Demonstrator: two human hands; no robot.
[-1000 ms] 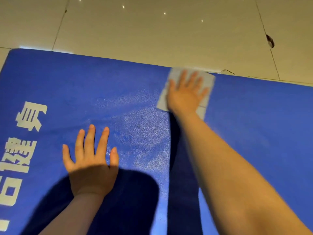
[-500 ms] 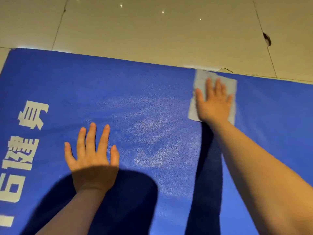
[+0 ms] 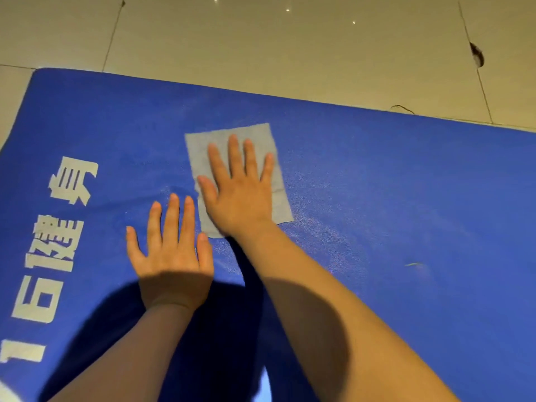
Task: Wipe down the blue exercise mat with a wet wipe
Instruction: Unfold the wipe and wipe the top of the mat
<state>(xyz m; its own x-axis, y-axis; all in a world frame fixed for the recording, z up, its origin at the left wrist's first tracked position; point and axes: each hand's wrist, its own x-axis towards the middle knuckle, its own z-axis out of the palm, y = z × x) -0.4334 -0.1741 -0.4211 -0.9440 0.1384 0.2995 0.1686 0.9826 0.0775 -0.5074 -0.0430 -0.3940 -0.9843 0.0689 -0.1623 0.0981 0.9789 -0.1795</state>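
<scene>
Right now your right hand (image 3: 240, 195) lies flat, fingers straight and spread, pressing the wet wipe (image 3: 203, 149) onto the blue mat (image 3: 406, 198), which is spread on the tiled floor (image 3: 261, 47). The wipe sits unfolded in the middle of the mat's far half, a little short of the far edge. Your left hand (image 3: 171, 256) is also flat and spread, resting straight on the mat just beside the wipe and holding nothing; its thumb nearly meets the wipe's near corner. Judging by the pale, damp-looking sheen around and to the right of the wipe, you have covered part of the centre, so the job looks underway rather than finished. The stretch by the white lettering (image 3: 58, 227) on the left shows no such sheen and probably remains to be wiped, as does much of the right side, where a small streak (image 3: 414, 264) lies. You cannot see the near part of the mat: your arms and their shadow cover it, and both the left and right ends run out of view.
</scene>
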